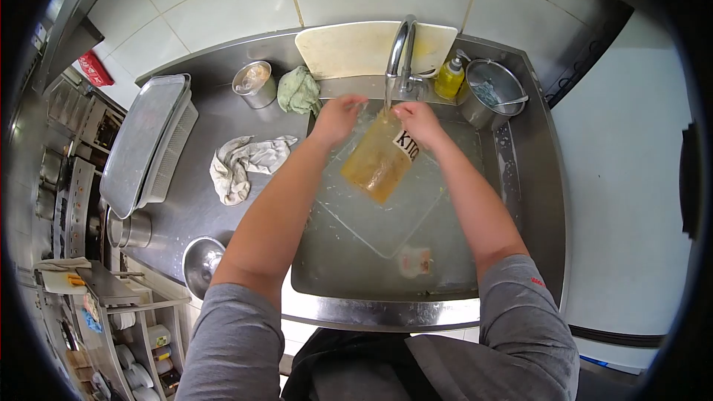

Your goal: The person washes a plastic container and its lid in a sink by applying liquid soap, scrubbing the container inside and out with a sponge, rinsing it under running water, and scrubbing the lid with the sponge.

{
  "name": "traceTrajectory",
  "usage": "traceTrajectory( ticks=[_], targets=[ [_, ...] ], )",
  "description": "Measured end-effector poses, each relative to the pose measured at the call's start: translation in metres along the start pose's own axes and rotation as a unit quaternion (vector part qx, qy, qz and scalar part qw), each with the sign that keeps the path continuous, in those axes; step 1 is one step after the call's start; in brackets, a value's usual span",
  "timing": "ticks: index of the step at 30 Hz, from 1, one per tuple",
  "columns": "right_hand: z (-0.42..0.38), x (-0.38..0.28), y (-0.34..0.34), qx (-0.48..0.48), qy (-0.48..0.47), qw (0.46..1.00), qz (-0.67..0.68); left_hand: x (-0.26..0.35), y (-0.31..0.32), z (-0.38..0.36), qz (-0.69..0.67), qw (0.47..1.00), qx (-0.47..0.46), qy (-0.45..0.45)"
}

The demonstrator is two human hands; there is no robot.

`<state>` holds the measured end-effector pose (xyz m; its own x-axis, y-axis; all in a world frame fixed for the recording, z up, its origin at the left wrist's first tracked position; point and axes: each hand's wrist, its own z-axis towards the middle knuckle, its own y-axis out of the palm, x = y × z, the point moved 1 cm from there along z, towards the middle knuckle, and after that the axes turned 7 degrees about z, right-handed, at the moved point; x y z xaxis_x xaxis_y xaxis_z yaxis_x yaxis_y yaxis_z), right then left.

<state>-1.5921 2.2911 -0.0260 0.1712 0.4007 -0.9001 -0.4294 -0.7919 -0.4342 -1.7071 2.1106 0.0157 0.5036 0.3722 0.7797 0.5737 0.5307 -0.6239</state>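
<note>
A translucent yellowish-brown plastic bag (pixel 375 160), or something much like one, hangs tilted over the water-filled sink (pixel 386 308). Black letters stand on its white label, partly covered by my fingers. My right hand (pixel 420 125) is closed on its upper right edge. At the upper left, my left hand (pixel 339 119) has its fingers drawn together beside what looks like clear film; what they pinch is too small to make out. Water runs from the tap (pixel 401 48) onto the top of the bag. Under the water lie a clear rectangular sheet or lid (pixel 386 249) and a small pale piece with reddish marks (pixel 415 261).
Left of the sink are a white cloth (pixel 241 167), green cloth (pixel 298 90), metal pot (pixel 254 86), metal bowl (pixel 202 263) and stacked trays (pixel 145 141). Behind the tap leans a cutting board (pixel 345 48). A yellow soap bottle (pixel 448 80) and metal bucket (pixel 490 96) stand back right.
</note>
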Motion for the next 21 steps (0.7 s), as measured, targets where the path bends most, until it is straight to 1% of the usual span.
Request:
traceTrajectory(
  ticks=[1,2,3,4,5,6,7,8,9,10,11,12,13,14,15,16,17,18,19,20,21],
  targets=[
    [-0.003,0.018,0.004,0.013,0.061,0.993,0.102,-0.023,0.006,-0.009,-0.039,0.998,-0.027,-0.049],
    [-0.004,0.041,0.009,0.026,0.121,0.972,0.202,-0.036,0.01,-0.018,-0.079,0.99,-0.054,-0.099],
    [0.002,0.075,0.017,0.029,0.146,0.953,0.263,-0.032,0.007,-0.028,-0.078,0.99,-0.055,-0.099],
    [-0.004,0.075,0.017,0.029,0.148,0.953,0.264,-0.024,0.003,-0.04,-0.19,0.947,-0.115,-0.233],
    [-0.013,0.078,0.02,0.044,0.217,0.915,0.338,-0.016,0.001,-0.048,-0.296,0.869,-0.17,-0.359],
    [-0.02,0.079,0.022,0.059,0.283,0.866,0.408,-0.013,0.001,-0.049,-0.294,0.869,-0.17,-0.361],
    [-0.018,0.093,0.029,0.059,0.285,0.864,0.41,-0.008,0.003,-0.048,-0.348,0.871,-0.141,-0.317],
    [-0.017,0.106,0.037,0.075,0.305,0.828,0.464,-0.004,0.006,-0.047,-0.399,0.869,-0.111,-0.272],
    [-0.017,0.117,0.043,0.092,0.322,0.789,0.516,0.005,0.008,-0.046,-0.398,0.868,-0.113,-0.274],
    [-0.025,0.096,0.041,0.093,0.323,0.787,0.517,0.017,0.009,-0.042,-0.404,0.887,-0.087,-0.209],
    [-0.033,0.074,0.04,0.074,0.337,0.769,0.539,0.028,0.008,-0.038,-0.408,0.9,-0.059,-0.142],
    [-0.038,0.058,0.04,0.054,0.349,0.75,0.56,0.031,0.009,-0.036,-0.408,0.9,-0.061,-0.142],
    [-0.035,0.065,0.044,0.055,0.349,0.749,0.56,0.035,0.01,-0.033,-0.408,0.9,-0.081,-0.128],
    [-0.028,0.074,0.05,0.062,0.316,0.772,0.547,0.038,0.01,-0.033,-0.407,0.9,-0.102,-0.113],
    [-0.023,0.07,0.051,0.069,0.282,0.794,0.534,0.04,0.007,-0.034,-0.406,0.901,-0.103,-0.113],
    [-0.018,0.068,0.048,0.07,0.283,0.793,0.535,0.041,0.002,-0.038,-0.41,0.892,-0.14,-0.125],
    [-0.011,0.066,0.043,0.065,0.251,0.816,0.517,0.042,-0.001,-0.041,-0.413,0.882,-0.177,-0.137],
    [-0.007,0.058,0.036,0.06,0.218,0.837,0.498,0.039,0.0,-0.044,-0.413,0.882,-0.18,-0.137],
    [-0.001,0.05,0.031,0.064,0.219,0.836,0.498,0.031,0.004,-0.046,-0.411,0.878,-0.174,-0.17],
    [0.007,0.039,0.027,0.081,0.149,0.908,0.383,0.024,0.009,-0.046,-0.409,0.874,-0.169,-0.202],
    [0.009,0.026,0.024,0.097,0.078,0.959,0.256,0.011,0.017,-0.038,-0.334,0.891,-0.201,-0.234]
  ],
)
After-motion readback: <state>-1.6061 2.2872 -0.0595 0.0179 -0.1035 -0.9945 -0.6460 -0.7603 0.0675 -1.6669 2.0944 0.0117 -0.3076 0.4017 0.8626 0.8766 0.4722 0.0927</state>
